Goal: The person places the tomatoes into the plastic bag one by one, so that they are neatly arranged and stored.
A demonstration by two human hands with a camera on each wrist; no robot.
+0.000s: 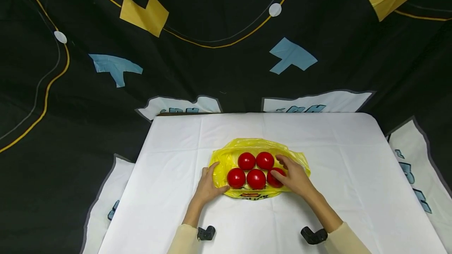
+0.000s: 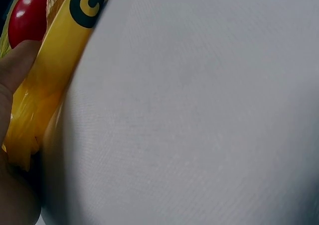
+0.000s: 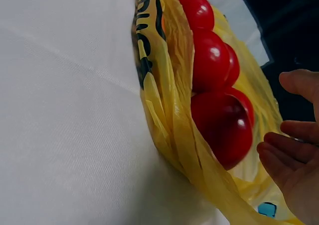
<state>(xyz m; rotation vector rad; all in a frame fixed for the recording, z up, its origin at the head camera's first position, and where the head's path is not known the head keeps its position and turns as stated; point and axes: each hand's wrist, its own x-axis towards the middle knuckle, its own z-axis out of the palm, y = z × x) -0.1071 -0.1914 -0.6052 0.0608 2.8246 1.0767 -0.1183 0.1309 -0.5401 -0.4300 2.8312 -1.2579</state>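
Several glossy red balls (image 1: pixel 256 179) sit in two rows within an opened yellow plastic bag (image 1: pixel 261 143), which lies on the white-covered table. My left hand (image 1: pixel 206 187) cups the bag's left end with fingers spread. Its thumb (image 2: pixel 20 65) lies over the bag's edge, against or very near a red ball (image 2: pixel 31 13). At the right end, my right hand (image 1: pixel 297 177) is held beside the rightmost balls, thumb and fingers apart. The right wrist view shows a gap between the loose fingers (image 3: pixel 294 150) and the nearest ball (image 3: pixel 222 130). Dark printing marks the bag's near side.
White cloth covers the table (image 1: pixel 166 175), whose far edge meets a dark curtain (image 1: pixel 219 73) with blue and yellow shapes. White printed panels (image 1: pixel 318 102) hang along the back and sides. Black wrist devices (image 1: pixel 206 233) sit at both cuffs.
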